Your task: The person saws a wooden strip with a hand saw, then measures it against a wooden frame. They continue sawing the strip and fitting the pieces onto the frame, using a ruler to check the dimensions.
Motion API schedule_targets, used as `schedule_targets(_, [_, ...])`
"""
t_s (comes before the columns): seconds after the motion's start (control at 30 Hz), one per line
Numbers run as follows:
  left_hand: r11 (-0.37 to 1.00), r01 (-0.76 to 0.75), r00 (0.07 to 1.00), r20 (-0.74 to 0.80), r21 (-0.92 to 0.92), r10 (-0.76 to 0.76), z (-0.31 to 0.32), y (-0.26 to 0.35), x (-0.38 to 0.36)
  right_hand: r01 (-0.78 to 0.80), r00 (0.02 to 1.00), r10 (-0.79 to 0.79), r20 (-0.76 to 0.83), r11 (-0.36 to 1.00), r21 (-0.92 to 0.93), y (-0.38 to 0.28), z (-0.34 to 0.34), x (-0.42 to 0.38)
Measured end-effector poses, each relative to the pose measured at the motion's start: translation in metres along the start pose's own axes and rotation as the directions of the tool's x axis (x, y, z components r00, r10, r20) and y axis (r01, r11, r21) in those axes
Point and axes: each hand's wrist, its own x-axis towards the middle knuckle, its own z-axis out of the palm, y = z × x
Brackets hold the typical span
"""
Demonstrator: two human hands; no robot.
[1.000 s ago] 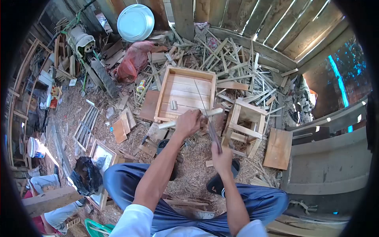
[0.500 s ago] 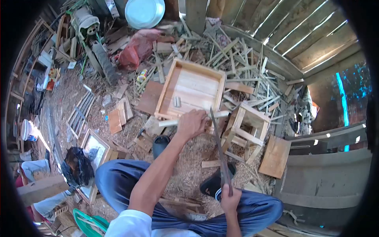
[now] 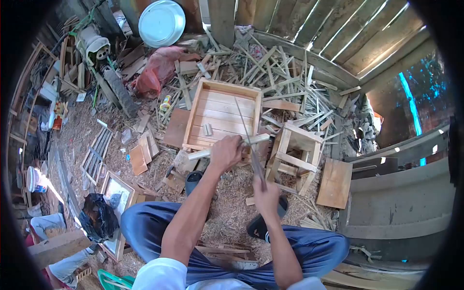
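My left hand [image 3: 226, 153] is closed around a pale wood strip [image 3: 199, 154], pressing it against the front edge of a shallow wooden tray-like box [image 3: 191, 123]. My right hand [image 3: 267, 197] grips the handle of a hand saw [image 3: 257, 166]. Its long, thin blade crosses the strip just right of my left fingers and points up over the box. Inside the box lies a short, light-coloured piece [image 3: 207, 129]. Most of the saw's handle is hidden by my right fist.
A small wooden frame stool [image 3: 297, 162] and a flat board [image 3: 334, 183] are on the right. Scrap sticks [image 3: 270, 72] pile up behind the box. A red plastic bag [image 3: 157, 72] and a pale basin [image 3: 162, 23] are at the back. Another person's leg [image 3: 48, 224] shows at lower left.
My right hand has pushed forward and up with the saw, so the blade reaches farther over the box. My left hand still holds the strip. The view has shifted slightly.
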Motion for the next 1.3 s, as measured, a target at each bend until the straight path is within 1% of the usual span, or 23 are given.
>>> schedule_targets(0.03, [1.000, -0.009, 1.000, -0.003, -0.003, 0.009, -0.003, 0.004, 0.006, 0.002, 1.000, -0.002, -0.010, 1.000, -0.001, -0.010, -0.004, 0.011])
schedule_targets(0.1, [0.998, 0.046, 0.998, 0.033, 0.038, -0.047, -0.009, 0.010, 0.004, -0.133, 0.990, 0.127, 0.059, 0.985, 0.108, -0.025, -0.016, 0.009])
schedule_targets(0.13, [1.000, 0.013, 1.000, 0.010, -0.002, -0.013, -0.010, 0.007, 0.003, -0.032, 0.998, 0.028, 0.048, 0.995, 0.093, -0.010, -0.027, -0.008])
schedule_targets(0.2, [1.000, -0.004, 1.000, -0.020, -0.010, 0.004, -0.005, 0.006, 0.004, 0.155, 0.984, -0.137, -0.113, 0.974, 0.168, 0.009, -0.039, -0.055])
schedule_targets(0.23, [1.000, -0.019, 0.999, -0.027, -0.018, 0.019, -0.002, 0.003, 0.002, 0.152, 0.985, -0.134, -0.110, 0.971, 0.183, 0.015, -0.036, -0.050])
schedule_targets(0.27, [0.994, -0.099, 0.989, -0.119, -0.052, 0.092, -0.004, 0.003, 0.000, 0.117, 0.992, -0.112, -0.050, 0.987, 0.113, 0.014, -0.036, -0.041])
schedule_targets(0.3, [0.993, -0.106, 0.991, -0.085, -0.044, 0.102, -0.006, 0.004, -0.006, 0.066, 0.998, -0.066, -0.002, 0.997, 0.042, 0.012, -0.032, -0.037])
schedule_targets(0.37, [0.997, 0.055, 0.995, 0.084, 0.052, -0.059, -0.014, 0.013, -0.001, 0.023, 1.000, -0.023, 0.005, 0.996, 0.087, -0.001, -0.009, -0.001])
schedule_targets(0.43, [0.999, 0.005, 0.998, 0.062, 0.043, -0.008, -0.017, 0.012, 0.013, 0.007, 1.000, -0.006, -0.004, 0.992, 0.127, -0.012, -0.002, 0.018])
schedule_targets(0.5, [0.999, 0.027, 0.995, 0.093, 0.036, -0.030, -0.015, 0.011, 0.002, 0.013, 1.000, -0.013, 0.001, 0.993, 0.117, -0.001, -0.022, -0.025])
schedule_targets(0.57, [1.000, 0.004, 0.999, 0.048, 0.023, -0.005, -0.007, 0.005, 0.001, 0.068, 0.998, -0.070, 0.006, 0.987, 0.144, 0.003, -0.031, -0.047])
schedule_targets(0.63, [1.000, -0.020, 0.999, 0.028, 0.001, 0.020, -0.002, 0.000, -0.004, -0.003, 1.000, 0.005, -0.011, 0.990, 0.139, 0.008, -0.036, -0.054])
schedule_targets(0.67, [1.000, -0.019, 1.000, 0.024, 0.002, 0.019, -0.001, -0.001, -0.001, 0.069, 0.994, -0.064, -0.083, 0.996, 0.056, 0.027, -0.008, -0.032])
schedule_targets(0.73, [1.000, -0.001, 0.999, 0.042, 0.007, 0.000, -0.007, 0.007, -0.003, -0.042, 0.999, 0.041, 0.015, 0.999, 0.025, -0.031, -0.005, 0.020])
schedule_targets(0.8, [0.999, -0.029, 0.999, 0.032, 0.017, 0.028, -0.013, 0.008, -0.002, -0.037, 0.999, 0.036, 0.034, 0.998, 0.056, -0.022, -0.004, 0.019])
schedule_targets(0.83, [0.999, -0.043, 0.999, 0.025, 0.003, 0.043, -0.008, 0.010, -0.003, -0.039, 0.998, 0.035, 0.061, 0.997, 0.062, -0.015, -0.010, 0.013])
schedule_targets(0.87, [0.997, -0.074, 0.997, 0.005, -0.001, 0.074, -0.001, 0.001, -0.001, 0.066, 0.998, -0.066, -0.007, 0.997, 0.028, -0.013, -0.016, -0.007])
schedule_targets(0.9, [0.998, -0.070, 0.998, -0.004, 0.001, 0.070, -0.005, 0.000, 0.001, 0.043, 0.999, -0.041, -0.021, 0.994, 0.103, -0.005, -0.024, -0.037])
schedule_targets(0.93, [0.999, -0.044, 0.998, 0.037, 0.018, 0.043, -0.009, 0.004, 0.000, 0.015, 0.999, -0.010, -0.032, 0.985, 0.170, 0.002, -0.031, -0.056])
schedule_targets(1.03, [0.999, 0.013, 0.996, 0.082, 0.033, -0.015, -0.009, 0.011, 0.003, -0.032, 0.999, 0.034, -0.031, 0.997, 0.065, 0.023, -0.021, -0.053])
schedule_targets(1.07, [0.999, 0.033, 0.996, 0.087, 0.041, -0.037, -0.012, 0.014, 0.004, 0.000, 0.994, 0.012, -0.112, 0.994, 0.109, 0.016, -0.003, -0.031])
schedule_targets(1.17, [0.998, 0.035, 0.996, 0.079, 0.055, -0.039, -0.010, 0.007, 0.008, 0.022, 0.995, -0.013, -0.101, 0.996, 0.086, 0.003, 0.021, 0.009])
schedule_targets(1.3, [0.999, 0.017, 0.989, 0.147, 0.042, -0.023, -0.005, 0.001, 0.003, 0.105, 0.990, -0.080, -0.118, 0.969, 0.223, 0.045, 0.030, 0.011])
